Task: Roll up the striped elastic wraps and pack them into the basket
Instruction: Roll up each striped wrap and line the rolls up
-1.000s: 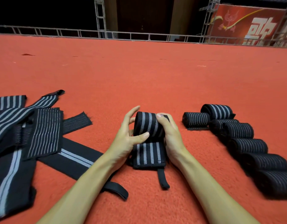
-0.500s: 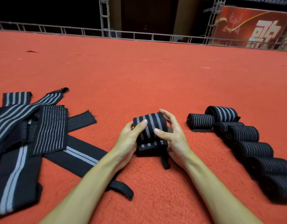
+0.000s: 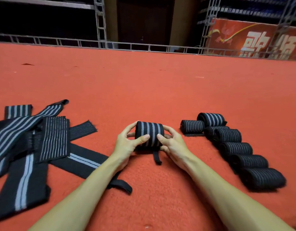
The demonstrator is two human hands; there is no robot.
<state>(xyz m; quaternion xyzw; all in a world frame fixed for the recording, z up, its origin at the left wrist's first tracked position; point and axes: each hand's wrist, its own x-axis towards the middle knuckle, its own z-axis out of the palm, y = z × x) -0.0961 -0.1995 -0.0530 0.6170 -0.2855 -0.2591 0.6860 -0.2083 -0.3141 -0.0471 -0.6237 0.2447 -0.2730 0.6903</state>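
Observation:
A black wrap with grey stripes (image 3: pixel 150 133) sits rolled into a cylinder on the red carpet at the centre. My left hand (image 3: pixel 127 144) grips its left end and my right hand (image 3: pixel 173 144) grips its right end, thumbs pressed on the front. A short black tail (image 3: pixel 157 158) sticks out from under the roll toward me. Several unrolled striped wraps (image 3: pixel 35 140) lie flat in a pile at the left. Several finished rolls (image 3: pixel 237 147) lie in a row at the right. No basket is in view.
Red carpet (image 3: pixel 144 84) stretches ahead to a metal truss railing (image 3: pixel 144 46). A red banner (image 3: pixel 254 40) hangs at the back right. A black strap loop (image 3: pixel 120 184) lies under my left forearm.
The flat end of the wrap has been rolled up; the roll is now fully wound with only the short tail out. Both hands moved from rolling to holding its ends.

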